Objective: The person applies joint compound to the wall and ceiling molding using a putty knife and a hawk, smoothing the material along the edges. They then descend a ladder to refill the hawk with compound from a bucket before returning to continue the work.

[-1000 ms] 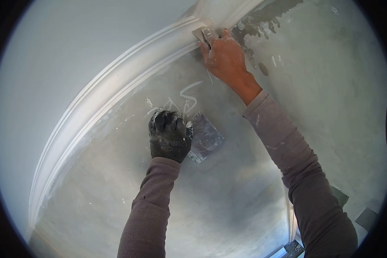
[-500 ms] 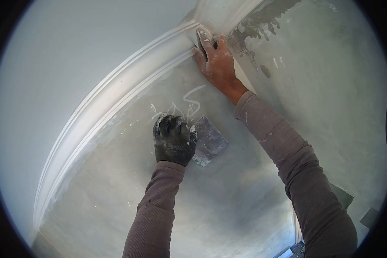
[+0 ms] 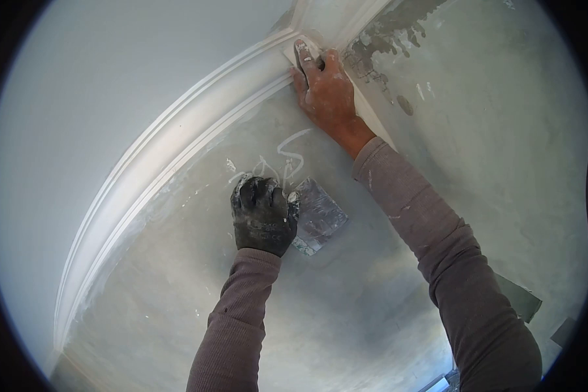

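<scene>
My left hand (image 3: pixel 262 215), in a black glove smeared with white, is closed around a putty knife. The putty knife's wide, smeared blade (image 3: pixel 321 215) sticks out to the right of the glove, in front of the grey wall (image 3: pixel 346 294). My bare right hand (image 3: pixel 326 95), with white paste on its fingers, presses at the inside corner of the white crown moulding (image 3: pixel 176 147). A thin pale edge shows beneath those fingers; what they hold is mostly hidden.
White chalk-like marks (image 3: pixel 294 153) are on the wall above my glove. Dark patchy plaster (image 3: pixel 389 39) lies right of the corner. The smooth ceiling (image 3: pixel 111 85) fills the upper left. A grey-green flat piece (image 3: pixel 521 299) shows beside my right sleeve.
My right hand has shifted slightly left and up at the moulding corner. My left hand and the putty knife stay almost where they were.
</scene>
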`<state>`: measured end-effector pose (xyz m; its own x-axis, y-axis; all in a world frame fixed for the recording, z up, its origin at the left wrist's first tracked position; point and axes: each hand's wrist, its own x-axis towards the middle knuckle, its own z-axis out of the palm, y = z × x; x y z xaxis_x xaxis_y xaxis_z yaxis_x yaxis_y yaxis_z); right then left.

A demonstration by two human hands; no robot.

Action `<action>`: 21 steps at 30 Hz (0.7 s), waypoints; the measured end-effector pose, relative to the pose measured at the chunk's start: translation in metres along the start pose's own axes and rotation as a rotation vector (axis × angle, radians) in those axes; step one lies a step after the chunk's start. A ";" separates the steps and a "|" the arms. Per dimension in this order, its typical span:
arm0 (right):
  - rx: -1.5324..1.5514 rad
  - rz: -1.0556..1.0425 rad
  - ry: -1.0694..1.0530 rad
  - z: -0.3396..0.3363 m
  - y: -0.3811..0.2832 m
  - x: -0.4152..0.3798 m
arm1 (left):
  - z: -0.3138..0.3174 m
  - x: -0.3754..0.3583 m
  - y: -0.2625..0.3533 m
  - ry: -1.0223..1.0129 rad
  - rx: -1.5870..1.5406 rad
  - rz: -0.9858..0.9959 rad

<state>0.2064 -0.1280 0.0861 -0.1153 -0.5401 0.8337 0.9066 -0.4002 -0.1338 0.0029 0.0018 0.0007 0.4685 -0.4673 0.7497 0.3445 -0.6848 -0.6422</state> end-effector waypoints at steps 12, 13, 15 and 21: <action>-0.037 -0.092 0.140 0.001 0.002 -0.003 | 0.004 -0.003 -0.002 0.038 0.017 0.023; -0.023 -0.094 0.139 0.001 0.002 -0.003 | 0.001 -0.003 0.000 -0.013 0.043 0.002; -0.027 -0.078 0.102 0.002 0.002 -0.002 | -0.001 -0.002 0.000 -0.061 0.070 -0.018; -0.061 -0.058 0.047 0.003 0.003 -0.003 | 0.000 -0.003 0.000 -0.034 0.071 -0.020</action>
<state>0.2111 -0.1254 0.0851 -0.1868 -0.5485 0.8150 0.8718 -0.4749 -0.1198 0.0021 0.0034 -0.0013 0.4878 -0.4344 0.7572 0.4102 -0.6516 -0.6381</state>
